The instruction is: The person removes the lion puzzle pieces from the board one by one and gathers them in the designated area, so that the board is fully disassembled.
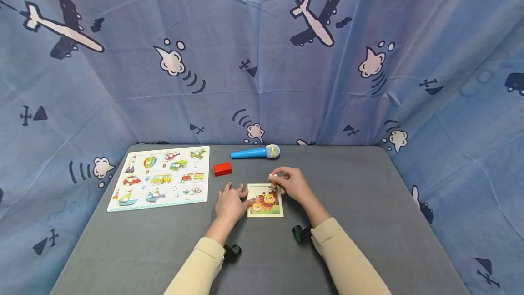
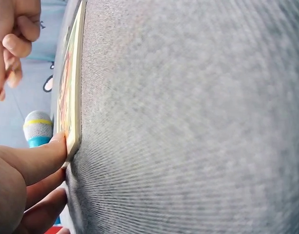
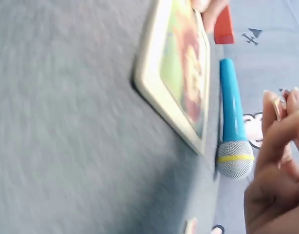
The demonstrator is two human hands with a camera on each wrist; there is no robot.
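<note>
A small square wooden puzzle [image 1: 265, 209] with a lion picture lies on the grey table, a pale patch showing at its upper left. My left hand [image 1: 231, 203] rests beside its left edge, thumb on the puzzle and the other fingers spread on the table. In the left wrist view that thumb [image 2: 47, 153] presses the frame's edge. Above the puzzle's upper right corner, my right hand [image 1: 291, 184] pinches a small puzzle piece [image 3: 278, 108] between thumb and fingertips. Most of this piece is hidden by the fingers.
Behind the puzzle lies a blue toy microphone [image 1: 250, 153], with a red block [image 1: 222, 169] left of it. A large white picture board [image 1: 159, 179] with vehicles covers the back left. Another small piece [image 3: 190, 226] sits on the table near my right hand. A curtain [image 1: 213, 76] hangs behind.
</note>
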